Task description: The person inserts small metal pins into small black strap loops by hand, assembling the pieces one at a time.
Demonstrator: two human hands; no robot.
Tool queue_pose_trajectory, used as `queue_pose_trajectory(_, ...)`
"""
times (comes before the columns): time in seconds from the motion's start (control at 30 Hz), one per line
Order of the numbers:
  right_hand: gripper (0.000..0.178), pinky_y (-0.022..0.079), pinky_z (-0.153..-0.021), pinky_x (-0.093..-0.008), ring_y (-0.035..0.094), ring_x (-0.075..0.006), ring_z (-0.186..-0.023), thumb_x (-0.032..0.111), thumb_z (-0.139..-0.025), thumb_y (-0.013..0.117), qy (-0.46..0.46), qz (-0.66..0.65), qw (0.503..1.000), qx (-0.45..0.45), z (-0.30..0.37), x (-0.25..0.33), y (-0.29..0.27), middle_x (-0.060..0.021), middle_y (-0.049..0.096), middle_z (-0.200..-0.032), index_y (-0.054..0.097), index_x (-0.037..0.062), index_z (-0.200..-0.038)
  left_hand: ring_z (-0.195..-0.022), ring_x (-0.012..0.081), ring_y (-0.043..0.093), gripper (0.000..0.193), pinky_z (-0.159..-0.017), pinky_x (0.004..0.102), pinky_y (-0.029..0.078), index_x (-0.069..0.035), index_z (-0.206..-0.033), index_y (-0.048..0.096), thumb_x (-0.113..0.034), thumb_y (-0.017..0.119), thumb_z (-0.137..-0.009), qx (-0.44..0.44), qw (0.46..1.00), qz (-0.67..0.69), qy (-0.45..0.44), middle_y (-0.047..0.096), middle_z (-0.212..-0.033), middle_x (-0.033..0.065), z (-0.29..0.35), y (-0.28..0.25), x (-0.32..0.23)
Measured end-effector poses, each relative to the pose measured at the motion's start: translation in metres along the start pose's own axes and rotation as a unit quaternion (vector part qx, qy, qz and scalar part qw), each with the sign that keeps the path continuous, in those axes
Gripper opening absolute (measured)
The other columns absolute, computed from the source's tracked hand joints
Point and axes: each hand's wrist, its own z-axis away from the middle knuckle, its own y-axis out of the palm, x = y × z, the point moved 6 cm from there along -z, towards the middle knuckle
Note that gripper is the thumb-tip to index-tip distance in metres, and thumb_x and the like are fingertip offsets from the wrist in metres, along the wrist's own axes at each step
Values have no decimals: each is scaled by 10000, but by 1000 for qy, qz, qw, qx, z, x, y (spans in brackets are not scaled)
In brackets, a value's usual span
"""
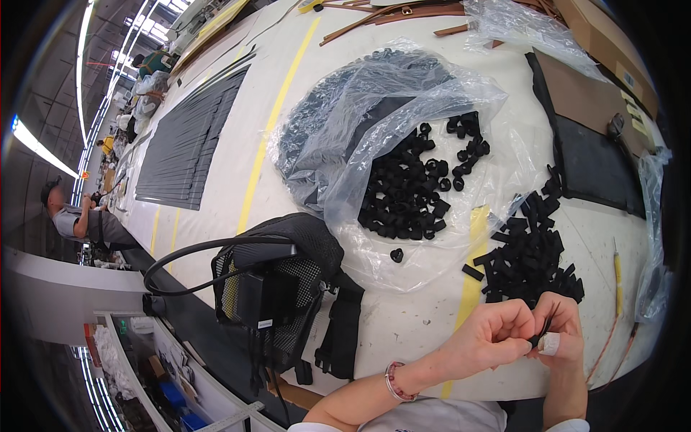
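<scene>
My left hand (pixel 493 337) and my right hand (pixel 565 327) meet at the near right edge of the table. Both are closed in a pinch on a small black strip (pixel 545 325), part of which sticks up between the fingers. A white wrap (pixel 549 344) covers a fingertip of the right hand. Just beyond the hands lies a heap of short, flat black strips (pixel 529 248). Farther left, many small black loops (pixel 407 191) spill out on a clear plastic bag (pixel 338 137). One single loop (pixel 396 255) lies apart on the bag's near side.
A black mesh bag (pixel 281 288) with a cable and box stands left of me. Black sheet strips (pixel 191 140) lie far left. Brown straps (pixel 396 16) are at the back. At right are a dark panel (pixel 597 165) and a yellow-handled tool (pixel 617 277). Another person (pixel 79 219) stands far left.
</scene>
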Motion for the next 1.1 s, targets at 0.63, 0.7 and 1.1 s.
queue_pose_trajectory(0.63,194,360,-459,-164,475,-42,-510,42,-565,681,32,98,995,3,3,4,-8,-25,553,-607,526,-7,-672,-508,-10,417,67,-428,143,323,-18,-746,523,38,533,-711,-33,997,-74,-4,493,-648,-39,-3,-2,0)
queue_pose_trajectory(0.7,171,383,-453,-164,517,-53,-535,38,-616,675,24,99,995,25,-2,6,1,-54,583,-642,536,-15,-700,-491,-2,436,64,-412,146,343,-16,-747,525,38,533,-714,-40,997,-72,9,509,-638,-27,0,-2,-7)
queue_pose_trajectory(1.1,64,304,-401,-174,423,-23,-469,21,-661,568,-35,256,965,37,10,29,27,14,486,-553,506,21,-647,-439,19,468,49,-383,169,371,9,-709,513,27,555,-692,-143,879,-411,196,522,-586,-13,21,14,-27)
